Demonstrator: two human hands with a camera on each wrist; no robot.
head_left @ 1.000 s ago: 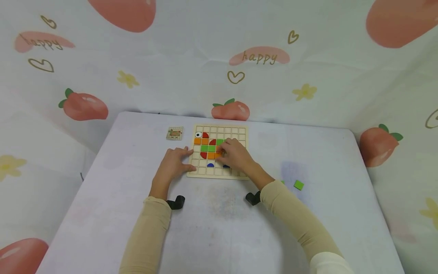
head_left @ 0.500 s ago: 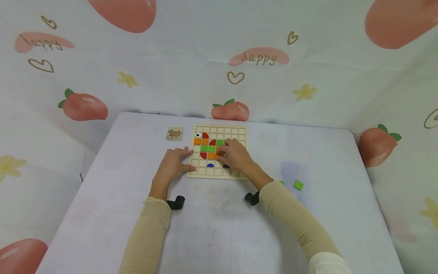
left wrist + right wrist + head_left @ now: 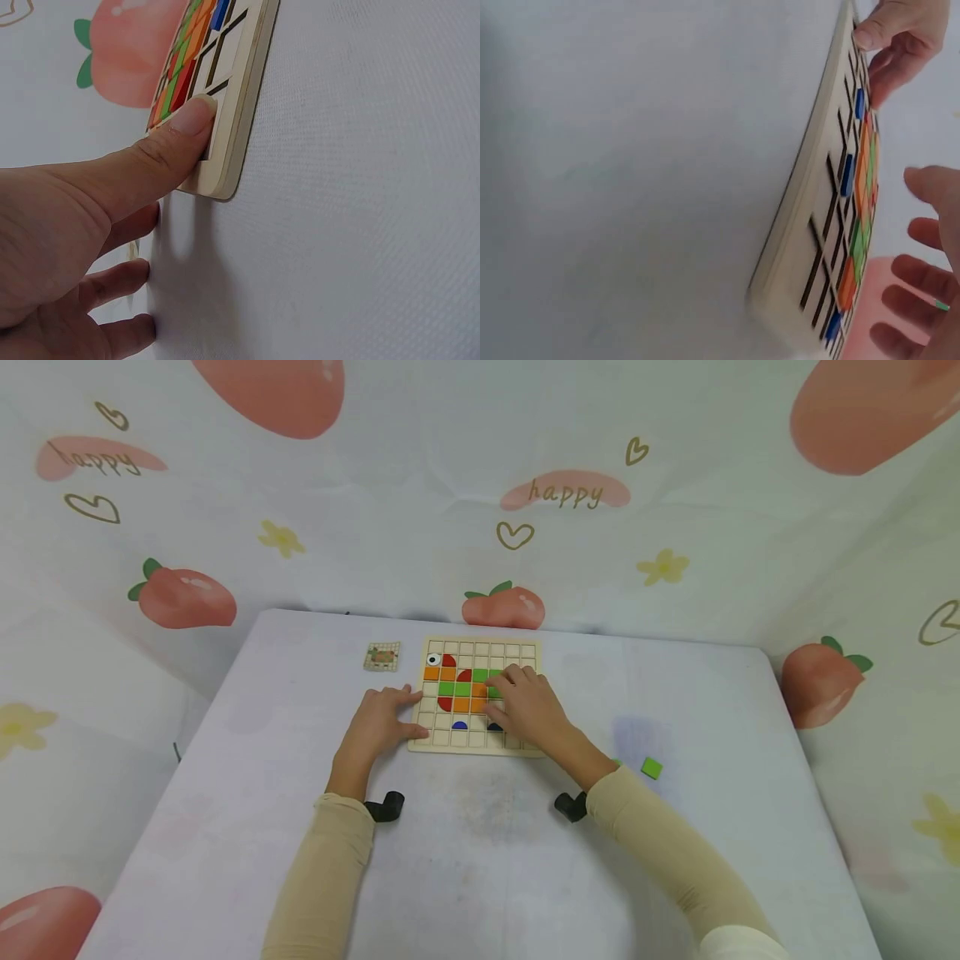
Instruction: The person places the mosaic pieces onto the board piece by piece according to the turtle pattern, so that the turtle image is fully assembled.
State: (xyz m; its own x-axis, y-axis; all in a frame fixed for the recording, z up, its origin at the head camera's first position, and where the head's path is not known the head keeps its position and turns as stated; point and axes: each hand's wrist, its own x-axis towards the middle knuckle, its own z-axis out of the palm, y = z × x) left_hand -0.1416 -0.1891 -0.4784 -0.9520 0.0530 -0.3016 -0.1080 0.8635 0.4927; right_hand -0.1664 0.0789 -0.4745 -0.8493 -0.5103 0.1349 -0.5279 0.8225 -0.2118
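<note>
A pale wooden grid board [image 3: 472, 752] lies at the far middle of the table, bearing orange, green, red and blue tiles and a white eye tile [image 3: 432, 659]. My left hand [image 3: 375, 718] is at its left edge. The left wrist view has the thumb [image 3: 176, 139] resting on the board's corner, the other fingers spread beside it. Over the right part of the board, my right hand [image 3: 531, 703] has its fingers apart, close to an orange tile [image 3: 478, 703]. Those fingers [image 3: 922, 277] hold nothing in the right wrist view. Some tiles are hidden beneath this hand.
A small picture card [image 3: 382, 657] lies left of the board. To the right is a loose green square tile [image 3: 652, 767], with another green piece [image 3: 617, 763] mostly hidden behind the right sleeve. A printed cloth [image 3: 420, 552] hangs behind the table.
My right hand has let go of the orange tile, which now lies in the board, and has moved slightly right with its fingers opening. My left hand stays at the board's edge.
</note>
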